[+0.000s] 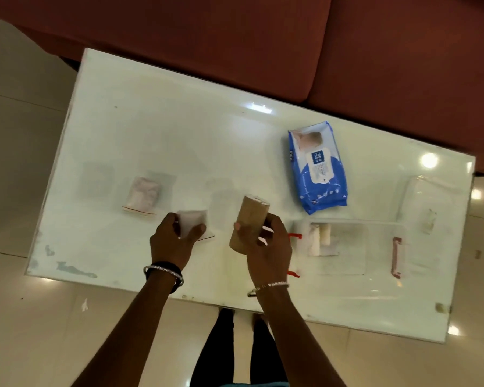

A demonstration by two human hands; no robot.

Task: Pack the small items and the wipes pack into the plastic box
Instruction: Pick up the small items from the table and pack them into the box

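the right hand (266,247) grips a brown roll (249,223) above the table's (151,121) near edge; the left hand (173,241) pinches a small clear pouch (192,222). the plastic box (375,255) sits open toward the near right corner, wipes pack (317,167) behind it. the roll should probably go in lying flat beside the white items (320,238), leaving room for the wipes.

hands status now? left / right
Left hand: closed on a small clear pouch.
Right hand: closed on a brown roll.
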